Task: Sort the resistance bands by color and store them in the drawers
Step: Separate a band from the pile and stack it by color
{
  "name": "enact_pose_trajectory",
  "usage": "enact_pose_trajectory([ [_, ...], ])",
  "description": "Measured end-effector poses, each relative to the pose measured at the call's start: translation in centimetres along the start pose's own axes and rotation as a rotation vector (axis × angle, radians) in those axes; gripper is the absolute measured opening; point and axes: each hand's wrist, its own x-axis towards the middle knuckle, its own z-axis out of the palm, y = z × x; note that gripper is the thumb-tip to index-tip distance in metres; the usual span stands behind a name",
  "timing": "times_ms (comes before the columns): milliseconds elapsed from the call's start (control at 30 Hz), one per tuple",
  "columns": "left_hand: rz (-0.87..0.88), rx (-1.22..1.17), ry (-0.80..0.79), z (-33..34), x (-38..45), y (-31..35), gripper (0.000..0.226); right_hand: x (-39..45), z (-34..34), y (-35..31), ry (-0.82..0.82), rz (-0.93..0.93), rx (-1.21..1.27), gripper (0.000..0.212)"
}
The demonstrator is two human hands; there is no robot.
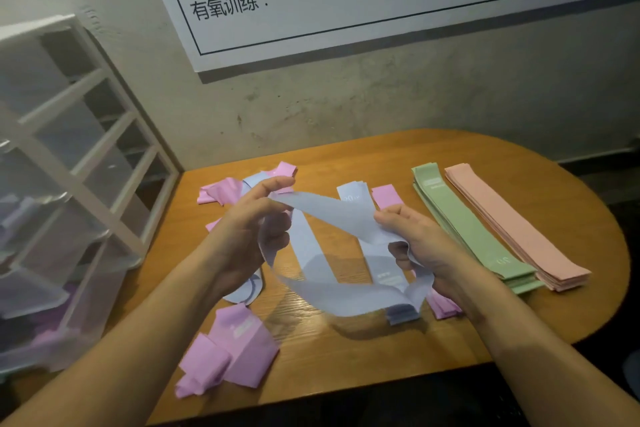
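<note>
A light blue resistance band (332, 215) hangs as an open loop above the wooden table (346, 350). My left hand (249, 229) pinches its left end, and my right hand (419, 239) grips its right side. More blue bands (356, 198) lie flat under the loop. Pink-purple bands lie scattered: one crumpled pile (232, 354) near the front edge, others (221, 191) at the back left and one (386, 195) at the back. A neat green stack (467, 229) and a salmon-pink stack (512, 222) lie side by side on the right.
A white drawer unit (69, 184) with translucent drawers stands left of the table; a lower drawer (45, 333) juts out with purple bands inside. A concrete wall with a white printed board (346, 3) rises behind. The table's right end is rounded.
</note>
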Motion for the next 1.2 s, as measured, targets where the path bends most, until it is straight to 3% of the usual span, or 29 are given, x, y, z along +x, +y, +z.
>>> enact_pose_trajectory([
  [267,0.077,-0.127,-0.225,0.2,0.0,0.0,0.070,-0.1,1.1,1.4,-0.072,-0.003,-0.328,0.018],
  [467,0.070,-0.230,-0.067,1.1,0.6,0.1,0.044,1.3,3.0,1.7,-0.118,-0.089,-0.452,0.015],
  [633,0.057,-0.312,0.064,1.2,1.5,-0.1,0.024,2.5,4.6,1.7,-0.119,-0.215,-0.336,0.022],
  [867,0.055,-0.238,0.036,1.7,2.1,-0.4,0.046,2.6,7.5,-0.9,-0.140,-0.464,0.005,0.030],
  [1033,0.027,-0.198,-0.001,1.4,2.2,0.2,0.033,2.9,8.2,-1.3,-0.079,-0.504,-0.021,0.022],
  [1200,0.039,-0.103,0.024,0.8,2.5,-0.3,0.036,3.0,7.2,-2.0,0.023,-0.535,-0.089,0.018],
])
